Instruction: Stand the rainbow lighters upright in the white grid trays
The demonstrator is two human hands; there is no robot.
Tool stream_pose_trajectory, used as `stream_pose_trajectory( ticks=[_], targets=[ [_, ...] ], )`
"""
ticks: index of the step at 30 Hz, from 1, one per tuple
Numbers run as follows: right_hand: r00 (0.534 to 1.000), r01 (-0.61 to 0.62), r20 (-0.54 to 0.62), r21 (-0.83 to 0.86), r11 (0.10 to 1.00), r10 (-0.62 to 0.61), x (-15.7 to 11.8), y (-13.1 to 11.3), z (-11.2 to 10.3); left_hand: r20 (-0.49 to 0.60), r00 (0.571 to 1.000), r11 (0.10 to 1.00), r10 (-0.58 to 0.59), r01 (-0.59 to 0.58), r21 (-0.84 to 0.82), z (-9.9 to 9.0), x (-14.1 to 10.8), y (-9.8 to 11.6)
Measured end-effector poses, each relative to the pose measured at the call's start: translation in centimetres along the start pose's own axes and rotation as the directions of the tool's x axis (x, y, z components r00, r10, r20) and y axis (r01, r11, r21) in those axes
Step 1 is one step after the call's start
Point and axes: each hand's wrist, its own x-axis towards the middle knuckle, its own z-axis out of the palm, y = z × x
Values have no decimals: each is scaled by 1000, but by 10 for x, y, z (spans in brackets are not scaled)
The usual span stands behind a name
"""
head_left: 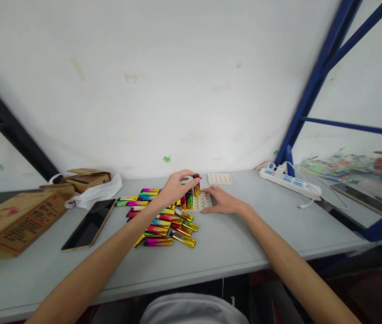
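Presently, the left hand (176, 186) pinches a red-gold lighter (197, 188), long axis upright, just right of standing lighters (187, 202) at the white socketed tray (203, 204); tray contact is unconfirmed. The right hand (224, 201), fingers spread, brackets the tray's right end.

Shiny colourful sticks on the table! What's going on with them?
They look like lighters. A person's left hand holds one red-and-gold lighter upright over a white tray with little holes. The right hand is at the tray's right side, thumb and fingers spread. A few standing lighters are at the tray's left side, and many more lie in a loose pile nearby.
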Motion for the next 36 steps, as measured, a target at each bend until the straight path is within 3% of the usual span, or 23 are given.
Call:
stream_pose_trajectory(
  ticks=[5,8,15,20,23,27,36],
  targets=[
    [1000,14,-1,-6,1000,-14,1,0,0,93,990,945,109,-132,300,-2,9,-25],
    [1000,13,-4,3,1000,-13,1,-1,0,147,983,913,106,-155,378,-7,11,-34],
    [1000,25,-6,12,1000,-25,1,0,-1,323,942,929,95,-200,310,-13,15,-37],
    [1000,22,7,-1,1000,-22,1,-2,-2,310,950,953,15,-107,283,-12,18,-40],
    [1000,21,7,-5,1000,-21,1,-2,-2,355,935,957,-23,-81,277,-15,20,-37],
    [1000,15,2,-25,1000,-15,1,-1,-1,409,912,929,-5,-147,339,-17,22,-31],
    [999,32,4,-13,999,-32,0,-2,-2,397,913,863,94,-273,424,-2,22,-35]
  ],
)
